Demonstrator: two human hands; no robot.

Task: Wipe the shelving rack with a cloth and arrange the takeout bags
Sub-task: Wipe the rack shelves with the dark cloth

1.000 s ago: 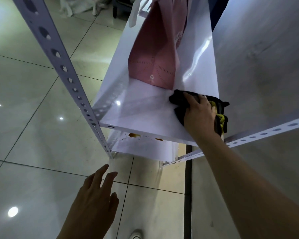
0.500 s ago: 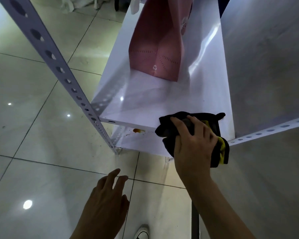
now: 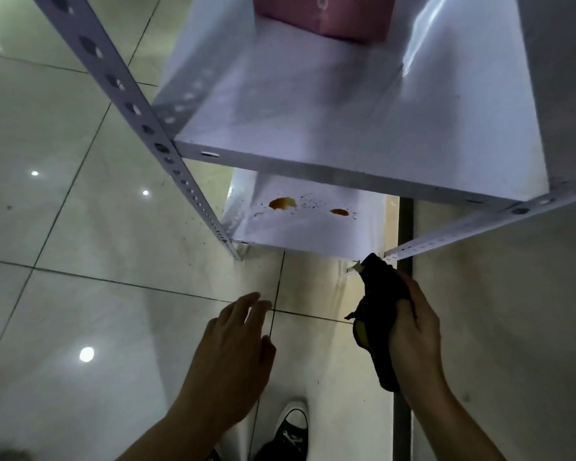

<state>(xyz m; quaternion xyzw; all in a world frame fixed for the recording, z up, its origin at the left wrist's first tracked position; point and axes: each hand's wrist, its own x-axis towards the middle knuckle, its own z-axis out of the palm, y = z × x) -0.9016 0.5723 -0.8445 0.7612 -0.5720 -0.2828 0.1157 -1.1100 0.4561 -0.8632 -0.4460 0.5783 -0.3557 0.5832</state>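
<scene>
A white metal shelving rack fills the upper view, with an upper shelf (image 3: 330, 104) and a lower shelf (image 3: 300, 227). A pink takeout bag (image 3: 326, 15) stands at the back of the upper shelf, cut off by the frame's top. Two orange stains (image 3: 281, 203) with dark specks lie on the lower shelf. My right hand (image 3: 416, 331) grips a dark cloth with a yellow patch (image 3: 378, 311), held in the air in front of the rack, below the upper shelf. My left hand (image 3: 233, 354) hovers over the floor with fingers spread and nothing in it.
A perforated white upright (image 3: 140, 121) runs diagonally down the left to the floor. Glossy pale floor tiles (image 3: 64, 211) lie to the left. A grey wall (image 3: 512, 327) stands on the right. My black sneaker (image 3: 291, 427) shows at the bottom.
My right hand has drawn the cloth off the upper shelf's front edge and down in front of the rack. The view has tilted down, showing the stained lower shelf.
</scene>
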